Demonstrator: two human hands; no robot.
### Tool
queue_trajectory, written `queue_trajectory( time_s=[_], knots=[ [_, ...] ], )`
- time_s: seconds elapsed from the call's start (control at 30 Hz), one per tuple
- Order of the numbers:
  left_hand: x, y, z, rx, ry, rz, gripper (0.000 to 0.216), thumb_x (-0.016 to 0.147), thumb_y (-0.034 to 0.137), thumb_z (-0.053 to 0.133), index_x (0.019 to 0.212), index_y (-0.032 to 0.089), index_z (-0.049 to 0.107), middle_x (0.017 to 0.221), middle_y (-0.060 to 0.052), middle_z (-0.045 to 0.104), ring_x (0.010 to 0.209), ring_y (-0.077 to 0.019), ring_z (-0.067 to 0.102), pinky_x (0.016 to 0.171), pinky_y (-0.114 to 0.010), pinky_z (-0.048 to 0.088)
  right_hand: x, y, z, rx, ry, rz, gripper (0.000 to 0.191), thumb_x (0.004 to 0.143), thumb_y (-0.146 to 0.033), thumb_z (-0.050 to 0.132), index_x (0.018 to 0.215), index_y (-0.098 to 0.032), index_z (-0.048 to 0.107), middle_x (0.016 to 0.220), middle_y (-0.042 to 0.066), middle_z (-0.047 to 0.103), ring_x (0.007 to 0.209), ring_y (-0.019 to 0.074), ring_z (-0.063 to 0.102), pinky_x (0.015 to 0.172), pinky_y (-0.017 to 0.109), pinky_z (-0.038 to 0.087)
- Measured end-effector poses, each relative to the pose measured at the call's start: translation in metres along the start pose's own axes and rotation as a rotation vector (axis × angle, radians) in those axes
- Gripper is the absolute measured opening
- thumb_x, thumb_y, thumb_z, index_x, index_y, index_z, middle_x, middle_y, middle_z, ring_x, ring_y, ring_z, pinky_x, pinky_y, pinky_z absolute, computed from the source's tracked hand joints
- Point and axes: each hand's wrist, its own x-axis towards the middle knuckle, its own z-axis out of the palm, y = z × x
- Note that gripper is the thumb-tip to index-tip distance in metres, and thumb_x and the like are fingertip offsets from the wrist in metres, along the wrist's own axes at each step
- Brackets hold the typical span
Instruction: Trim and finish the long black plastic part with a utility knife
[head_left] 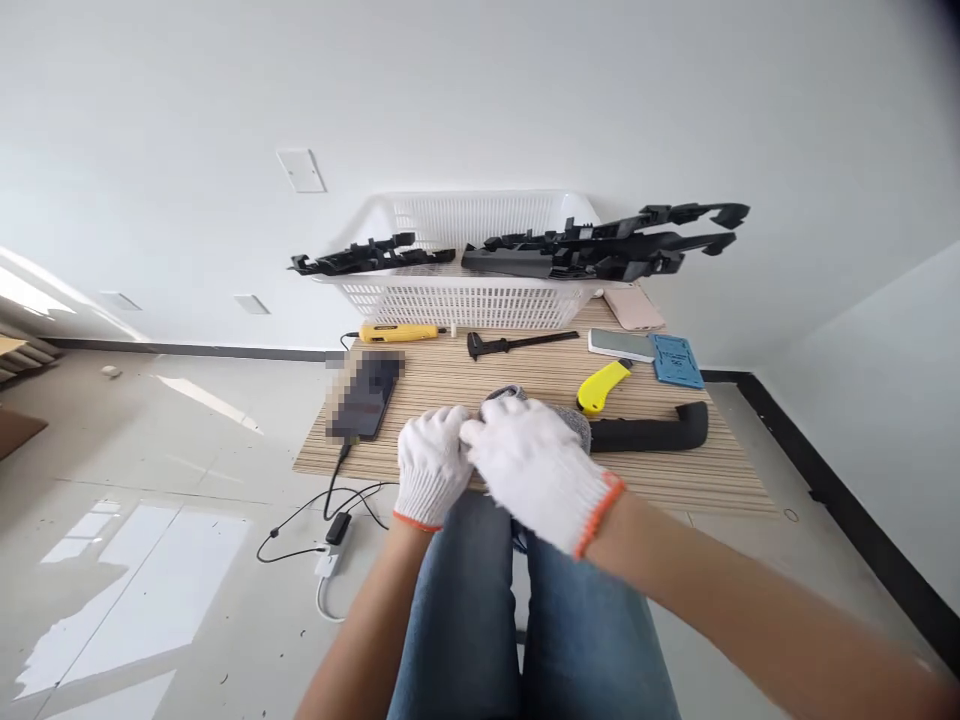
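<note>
My left hand (435, 455), in a white knit glove with an orange cuff, is closed near the table's front edge, its fingers curled. My right hand (529, 455), gloved alike, is closed against it, knuckles up. Whatever the fingertips hold is hidden beneath the gloves. A grey cloth (576, 422) bulges out behind my right hand. From beside that cloth a long black plastic part (649, 432) runs to the right along the table, ending in an upturned tip.
Behind the striped table (442, 375) stands a white basket (465, 300) with black plastic parts (600, 250) across its rim. On the table lie a yellow pen-like power tool (401, 333), black calipers (517, 345), a yellow cutter (602, 387), a blue plate (676, 361) and a phone (367, 395) with a cable.
</note>
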Motion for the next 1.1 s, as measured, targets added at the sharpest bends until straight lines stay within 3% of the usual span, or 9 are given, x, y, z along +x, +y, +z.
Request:
queue_trajectory(
  time_s=[0.1, 0.2, 0.33, 0.57, 0.67, 0.77, 0.9, 1.0, 1.1],
  knots=[
    [-0.005, 0.001, 0.003, -0.015, 0.099, 0.021, 0.025, 0.099, 0.023, 0.045, 0.08, 0.021, 0.061, 0.074, -0.002, 0.066, 0.072, -0.0196, 0.06, 0.065, -0.036, 0.029, -0.009, 0.018, 0.021, 0.031, 0.094, -0.023, 0.028, 0.099, -0.021, 0.056, 0.123, -0.015, 0.069, 0.117, 0.013, 0.073, 0.106, 0.0261, 0.068, 0.092, 0.041, 0.054],
    [-0.005, 0.003, 0.006, -0.036, 0.089, 0.037, 0.023, 0.097, 0.022, 0.048, 0.078, 0.022, 0.061, 0.072, -0.001, 0.066, 0.069, -0.0189, 0.06, 0.064, -0.036, 0.03, -0.033, 0.035, 0.047, 0.041, 0.323, -0.006, 0.037, 0.102, -0.027, 0.052, 0.134, -0.012, 0.064, 0.135, 0.014, 0.068, 0.126, 0.0289, 0.06, 0.108, 0.045, 0.046],
    [-0.005, 0.005, 0.006, -0.042, 0.063, 0.009, 0.027, 0.099, 0.024, 0.046, 0.077, 0.022, 0.061, 0.073, -0.002, 0.067, 0.071, -0.019, 0.063, 0.065, -0.036, 0.031, -0.052, 0.042, 0.062, 0.059, 0.417, 0.054, 0.037, 0.105, -0.036, 0.048, 0.132, -0.019, 0.067, 0.135, 0.009, 0.069, 0.126, 0.0296, 0.06, 0.107, 0.046, 0.045],
    [-0.009, 0.007, 0.003, -0.079, 0.021, -0.101, 0.04, 0.107, 0.031, 0.034, 0.078, 0.022, 0.06, 0.073, -0.002, 0.069, 0.07, -0.0192, 0.065, 0.064, -0.035, 0.031, -0.035, 0.052, 0.058, 0.118, 0.339, 0.234, 0.039, 0.106, -0.036, 0.043, 0.098, -0.019, 0.076, 0.084, 0.008, 0.076, 0.072, 0.0228, 0.068, 0.068, 0.037, 0.047],
    [-0.009, 0.008, 0.006, -0.022, 0.029, -0.163, 0.04, 0.106, 0.032, 0.036, 0.077, 0.022, 0.062, 0.071, -0.003, 0.069, 0.07, -0.0208, 0.066, 0.062, -0.035, 0.029, -0.023, 0.046, 0.056, 0.107, 0.346, 0.271, 0.038, 0.106, -0.037, 0.045, 0.095, -0.019, 0.077, 0.08, 0.008, 0.075, 0.067, 0.0224, 0.066, 0.066, 0.037, 0.044],
    [-0.008, 0.008, 0.009, 0.032, 0.019, -0.23, 0.04, 0.105, 0.032, 0.036, 0.079, 0.022, 0.065, 0.069, -0.005, 0.07, 0.068, -0.0227, 0.066, 0.061, -0.036, 0.028, -0.016, 0.024, 0.056, 0.159, 0.36, 0.209, 0.032, 0.104, -0.036, 0.05, 0.1, -0.02, 0.077, 0.091, 0.008, 0.077, 0.079, 0.0235, 0.068, 0.076, 0.038, 0.047],
    [-0.007, 0.007, 0.01, 0.059, 0.009, -0.284, 0.044, 0.107, 0.031, 0.03, 0.083, 0.021, 0.067, 0.071, -0.007, 0.072, 0.067, -0.024, 0.067, 0.06, -0.035, 0.029, -0.019, -0.002, 0.061, 0.201, 0.473, 0.063, 0.027, 0.103, -0.026, 0.052, 0.117, -0.019, 0.075, 0.121, 0.007, 0.076, 0.117, 0.0259, 0.065, 0.108, 0.043, 0.045],
    [-0.006, 0.007, 0.009, 0.073, 0.013, -0.315, 0.046, 0.107, 0.031, 0.03, 0.082, 0.021, 0.067, 0.071, -0.008, 0.072, 0.067, -0.0257, 0.068, 0.059, -0.035, 0.029, -0.036, 0.009, 0.064, 0.148, 0.458, -0.026, 0.03, 0.103, -0.023, 0.051, 0.125, -0.018, 0.072, 0.133, 0.006, 0.072, 0.128, 0.0254, 0.06, 0.115, 0.046, 0.042],
    [-0.005, 0.008, 0.009, 0.075, 0.01, -0.33, 0.046, 0.106, 0.032, 0.031, 0.079, 0.021, 0.067, 0.068, -0.009, 0.071, 0.066, -0.026, 0.068, 0.058, -0.035, 0.029, -0.064, 0.045, 0.065, 0.026, 0.432, -0.058, 0.034, 0.103, -0.021, 0.052, 0.132, -0.014, 0.068, 0.137, 0.01, 0.069, 0.131, 0.0284, 0.059, 0.112, 0.048, 0.047]
  ],
)
